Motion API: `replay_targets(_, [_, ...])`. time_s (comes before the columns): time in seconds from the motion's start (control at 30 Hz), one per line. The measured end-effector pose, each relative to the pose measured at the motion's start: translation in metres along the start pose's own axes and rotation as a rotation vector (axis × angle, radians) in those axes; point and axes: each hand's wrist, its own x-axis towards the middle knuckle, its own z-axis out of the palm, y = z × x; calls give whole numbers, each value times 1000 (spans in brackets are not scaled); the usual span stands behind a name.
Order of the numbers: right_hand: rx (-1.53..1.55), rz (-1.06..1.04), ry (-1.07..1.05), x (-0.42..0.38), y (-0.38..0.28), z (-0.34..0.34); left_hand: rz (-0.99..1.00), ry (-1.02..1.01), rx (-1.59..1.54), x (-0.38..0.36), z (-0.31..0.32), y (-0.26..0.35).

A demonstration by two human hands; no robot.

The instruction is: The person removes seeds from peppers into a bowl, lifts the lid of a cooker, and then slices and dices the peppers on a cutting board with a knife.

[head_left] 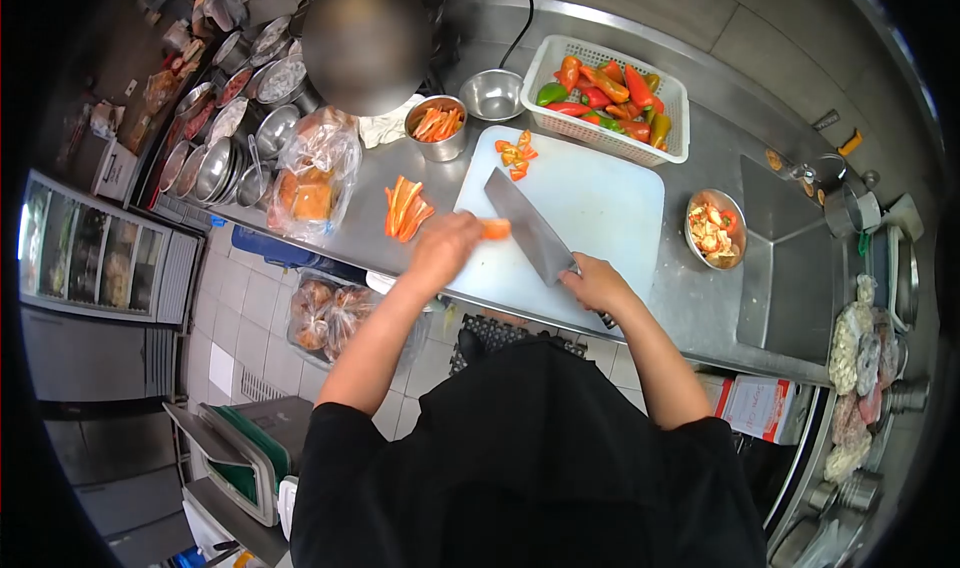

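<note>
My left hand [444, 249] holds an orange pepper piece [495, 229] at the left edge of the white cutting board [600, 208]. My right hand [597, 282] grips the handle of a large cleaver [528, 225], whose blade lies across the board beside the pepper piece. Small pepper scraps [516, 155] sit at the board's far left corner. A pile of orange pepper strips [405, 209] lies on the steel counter left of the board.
A white basket of whole peppers [608, 96] stands behind the board. Steel bowls hold strips [437, 126], nothing [492, 94], and trimmings [715, 230]. A bagged bread pack [312, 183] lies left. A sink [795, 258] is on the right; another person's blurred head [366, 38] is opposite.
</note>
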Motion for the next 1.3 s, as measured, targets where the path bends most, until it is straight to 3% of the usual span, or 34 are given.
replay_targets(0.13, [-45,-35,50,-5,-1,7,17,-226,-100,-22,21,15])
replay_targets(0.43, [-375,-179,125,-39,-49,-4,100,-324,-197,-3,32,9])
replay_targets(0.63, [-442,-210,82,-42,-54,-4,140,-270,-203,0,39,10])
replay_targets(0.83, [-423,-204,112,2,-37,23,133,-262,-194,-3,43,7])
replay_targets(1.3, [-435,-174,44,-10,-59,-4,168,-171,-241,-4,42,6])
